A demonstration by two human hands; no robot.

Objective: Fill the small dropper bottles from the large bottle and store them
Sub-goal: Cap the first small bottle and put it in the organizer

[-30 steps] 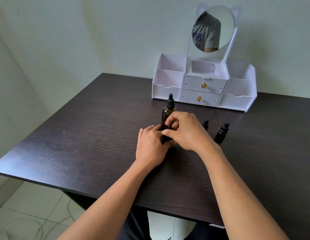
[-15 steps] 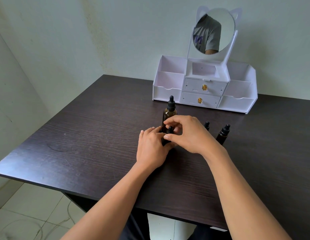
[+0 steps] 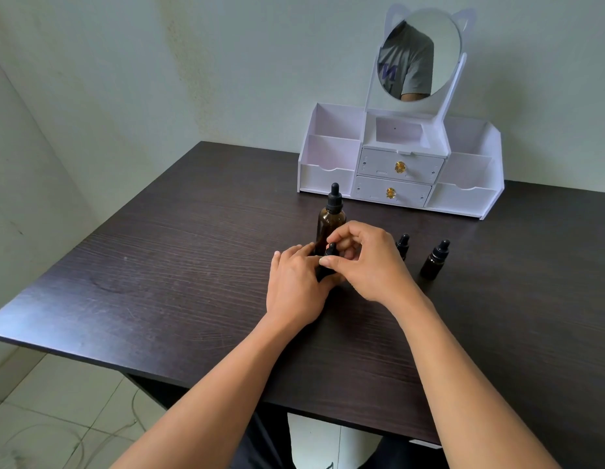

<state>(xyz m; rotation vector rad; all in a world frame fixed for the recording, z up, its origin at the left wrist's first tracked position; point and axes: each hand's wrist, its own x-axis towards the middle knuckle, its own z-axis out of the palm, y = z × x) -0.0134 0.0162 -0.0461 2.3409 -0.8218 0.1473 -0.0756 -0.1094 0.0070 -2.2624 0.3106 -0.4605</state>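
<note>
A large amber bottle (image 3: 330, 221) with a black dropper cap stands upright on the dark table (image 3: 193, 265). Just in front of it my left hand (image 3: 294, 286) wraps a small dark dropper bottle (image 3: 324, 270), mostly hidden by my fingers. My right hand (image 3: 365, 262) pinches that bottle's black dropper cap (image 3: 331, 250) between thumb and fingers. Two more small dropper bottles stand capped to the right: one (image 3: 402, 244) partly behind my right hand, the other (image 3: 435, 260) in plain sight.
A white desktop organiser (image 3: 331, 170) with open side compartments, two gold-knobbed drawers and a cat-eared mirror (image 3: 419, 52) stands at the back against the wall. The table's left and near edges drop to a tiled floor.
My right hand's fingers have shifted around the small bottle's cap, opening slightly so the cap tip shows more. The left hand and the other bottles stay where they were.
</note>
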